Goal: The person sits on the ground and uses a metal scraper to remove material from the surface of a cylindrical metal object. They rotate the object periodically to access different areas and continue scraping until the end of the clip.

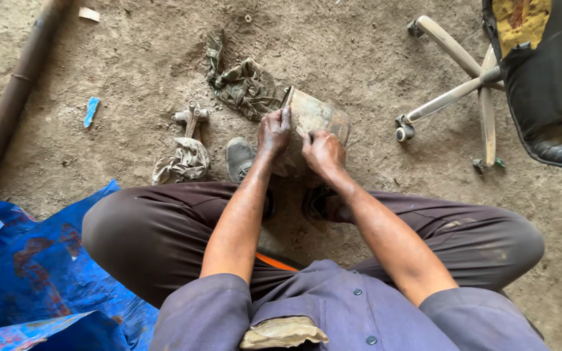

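Rusty metal block (317, 117) gripped at left edge by left hand (273, 132); right hand (323, 153) fingers pinched on small tool, face being worked. Grime remains; rag (245, 84) at 11 o'clock.

Even, soft daylight, moderately bright, no hard sun. Shadows faint and diffuse: a dim patch under the legs and beneath the office chair (541, 84) at upper right. No glare; the blue tarp (27, 273) shows only a mild sheen. Dirt floor (359, 52) reads flat, low contrast. Sharp in the centre, incl. left hand (273, 132) and right hand (323, 153). Wide-angle lens: the pipe (8, 104) at left edge bows slightly, corners stretched. Shirt nearest the camera a bit soft.
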